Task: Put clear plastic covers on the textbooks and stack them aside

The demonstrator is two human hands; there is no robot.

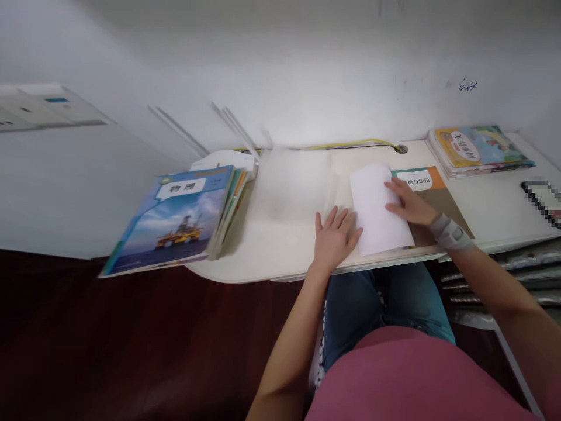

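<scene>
On the white desk, a white paper page [379,210] curves up over a book with an orange and brown cover [442,202]. My right hand [409,203], with a pale band at the wrist, lies across the page's right edge with its fingers apart. Just left of the page, my left hand [333,238] rests palm down, its fingers spread. Beyond its fingertips a pale, blurred sheet [293,186] lies on the desk; I cannot tell whether it is paper or plastic film. How the page joins the book is hidden.
A stack of books topped by a blue physics textbook [184,213] overhangs the desk's left end, beside a white router [225,159]. More books [482,149] are piled at the back right, near a pixelated phone-like object [546,200]. A yellow cable [350,143] runs along the wall.
</scene>
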